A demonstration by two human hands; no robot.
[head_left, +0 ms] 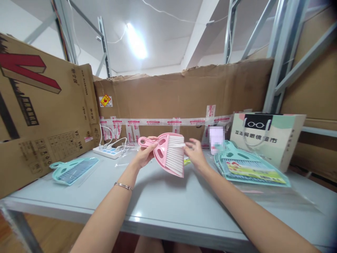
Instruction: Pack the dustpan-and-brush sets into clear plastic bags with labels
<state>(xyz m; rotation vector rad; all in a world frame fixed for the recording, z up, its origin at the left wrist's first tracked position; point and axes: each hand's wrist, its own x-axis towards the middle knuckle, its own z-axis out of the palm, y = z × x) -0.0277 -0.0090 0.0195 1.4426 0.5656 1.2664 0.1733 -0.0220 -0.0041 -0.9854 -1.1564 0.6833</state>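
Observation:
A pink dustpan (160,154) with a white-bristled brush (174,158) lying in it is held up above the table, tilted, the bristles facing right. My left hand (144,156) is closed around the handle side of the set, thumb on top. My right hand (195,154) is at the bristle tips, fingers bent and thumb close to them. A thin white strip (179,145) crosses the bristles and reaches these fingertips; whether it is a band or a tuft of bristles is unclear.
On the grey table (158,200) lie a teal dustpan set (75,170) at left and stacked teal sets (252,168) with plastic wrapping at right. A power strip (107,151), a paper bag (268,137), a partly blurred phone-like object (216,137) and large cardboard boxes (158,95) stand around.

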